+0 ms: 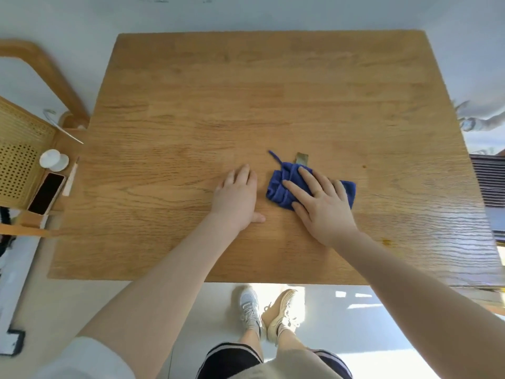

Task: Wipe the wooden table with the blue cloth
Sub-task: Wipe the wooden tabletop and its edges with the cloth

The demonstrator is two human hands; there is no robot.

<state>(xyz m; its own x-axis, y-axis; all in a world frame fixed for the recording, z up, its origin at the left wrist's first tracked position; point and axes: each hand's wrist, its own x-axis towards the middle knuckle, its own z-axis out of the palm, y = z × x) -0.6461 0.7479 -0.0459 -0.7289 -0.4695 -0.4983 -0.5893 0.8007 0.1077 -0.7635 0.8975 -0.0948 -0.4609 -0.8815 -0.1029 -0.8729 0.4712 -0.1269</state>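
A crumpled blue cloth [281, 187] lies on the wooden table [246, 91], right of the middle and toward the near side. My right hand [319, 201] presses flat on it with straight, spread fingers. A thin blue loop and a small grey tag stick out from the cloth's far edge. My left hand [237, 195] rests flat on the bare wood just left of the cloth, fingers straight, not touching it.
A wooden chair [35, 64] with a woven seat stands at the table's left. On it lie a phone [46, 193] and a small white cup [53, 160]. A small orange spot [387, 241] marks the wood near the right front. My feet stand below the near edge.
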